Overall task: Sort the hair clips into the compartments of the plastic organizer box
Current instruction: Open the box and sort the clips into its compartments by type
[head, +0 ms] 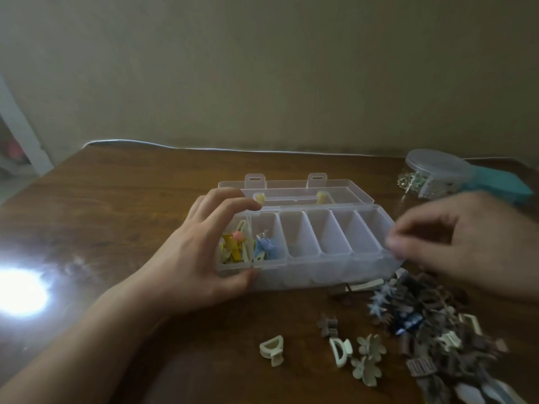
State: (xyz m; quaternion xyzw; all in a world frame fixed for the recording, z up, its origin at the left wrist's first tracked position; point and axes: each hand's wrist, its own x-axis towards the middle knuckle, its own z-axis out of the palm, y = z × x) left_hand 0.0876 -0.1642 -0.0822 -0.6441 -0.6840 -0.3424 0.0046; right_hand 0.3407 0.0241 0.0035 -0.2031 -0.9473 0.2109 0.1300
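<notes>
A clear plastic organizer box (306, 271) stands open on the brown table, its lid (294, 188) laid back behind it. Yellow clips (233, 249) fill the leftmost compartment and blue clips (264, 247) lie in the second; the other compartments look bare. My left hand (201, 252) grips the box's left end, thumb on the front wall, fingers over the back rim. My right hand (455, 243) is blurred at the box's right end, fingers curled; I cannot tell whether it holds anything. A heap of brown, blue and cream hair clips (431, 330) lies front right.
Loose cream clips (272, 349) and flower-shaped clips (369, 360) lie near the front edge. A round clear container with beads (431, 173) and a teal object (501, 185) sit at the back right. A bright glare (17, 293) marks the table's left side.
</notes>
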